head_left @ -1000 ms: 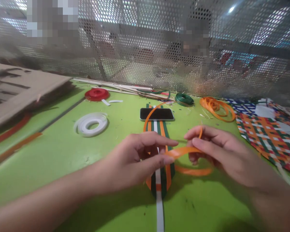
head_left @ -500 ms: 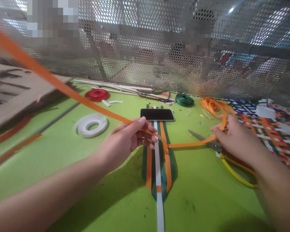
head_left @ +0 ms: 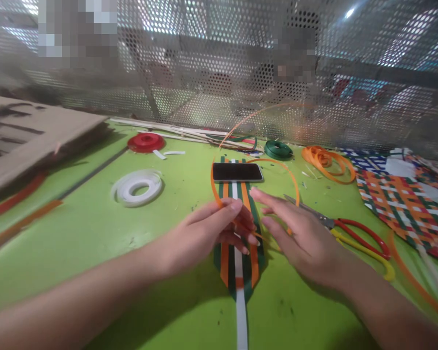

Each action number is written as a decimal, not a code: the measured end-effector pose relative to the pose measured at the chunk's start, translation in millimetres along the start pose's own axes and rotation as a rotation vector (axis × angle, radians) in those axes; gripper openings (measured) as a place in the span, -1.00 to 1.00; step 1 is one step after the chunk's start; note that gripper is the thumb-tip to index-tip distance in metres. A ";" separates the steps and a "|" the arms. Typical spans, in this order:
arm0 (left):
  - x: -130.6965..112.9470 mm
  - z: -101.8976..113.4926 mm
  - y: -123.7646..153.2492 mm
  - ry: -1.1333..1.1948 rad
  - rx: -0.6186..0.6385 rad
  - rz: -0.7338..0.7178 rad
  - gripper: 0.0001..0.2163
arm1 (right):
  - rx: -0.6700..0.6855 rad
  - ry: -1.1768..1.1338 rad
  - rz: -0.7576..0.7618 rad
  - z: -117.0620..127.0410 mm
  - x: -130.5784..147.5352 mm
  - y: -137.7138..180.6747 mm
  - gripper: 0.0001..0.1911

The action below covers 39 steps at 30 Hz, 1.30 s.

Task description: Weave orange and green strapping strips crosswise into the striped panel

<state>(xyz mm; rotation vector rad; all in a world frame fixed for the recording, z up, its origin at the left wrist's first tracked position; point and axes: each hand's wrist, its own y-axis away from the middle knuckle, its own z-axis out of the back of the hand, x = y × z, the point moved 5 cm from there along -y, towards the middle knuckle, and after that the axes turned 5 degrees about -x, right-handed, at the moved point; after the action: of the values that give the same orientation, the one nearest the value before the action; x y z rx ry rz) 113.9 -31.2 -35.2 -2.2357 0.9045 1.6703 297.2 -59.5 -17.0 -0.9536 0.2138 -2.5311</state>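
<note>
My left hand (head_left: pixel 208 231) pinches an orange strip (head_left: pixel 214 190) between thumb and fingers, just above a woven band of green, orange and white strips (head_left: pixel 238 265) lying on the green table (head_left: pixel 95 228). The strip curls upward in a loop over the black phone (head_left: pixel 236 172) that rests on the band's far end. My right hand (head_left: pixel 295 233) hovers beside it to the right, fingers stretched out over the band, with nothing clearly held.
Scissors with red and yellow handles (head_left: pixel 354 236) lie right of my right hand. A white roll (head_left: pixel 137 185), a red roll (head_left: pixel 146 142), a green roll (head_left: pixel 278 149) and an orange coil (head_left: pixel 326 160) sit further back. A woven mat (head_left: pixel 401 204) lies at right, cardboard (head_left: pixel 29 136) at left.
The long orange strip, stretched out to the upper left half a second ago, has sprung into a loop above the phone. My right hand came back from the scissors toward the band.
</note>
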 end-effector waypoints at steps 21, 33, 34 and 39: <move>-18.2 10.3 7.6 -0.594 -0.074 -0.089 -0.72 | -0.129 -0.423 -0.330 8.5 15.9 -8.9 -0.58; -17.7 15.1 0.2 -0.419 -0.162 -0.034 -0.81 | 0.124 -0.432 -0.496 -11.4 9.6 2.7 -0.71; -15.0 14.1 0.0 -0.435 -0.158 -0.021 -0.82 | 0.134 -0.463 -0.497 -14.6 12.8 2.0 -0.71; -17.7 17.3 -0.3 -0.594 -0.128 -0.066 -0.85 | 0.110 -0.273 -0.507 -19.7 13.4 -3.8 -0.71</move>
<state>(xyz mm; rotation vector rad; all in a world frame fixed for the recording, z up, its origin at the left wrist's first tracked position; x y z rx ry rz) 97.3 -16.1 -24.7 -1.6403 0.5772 2.2218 273.9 -62.1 -22.8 -1.4385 -0.2819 -2.7688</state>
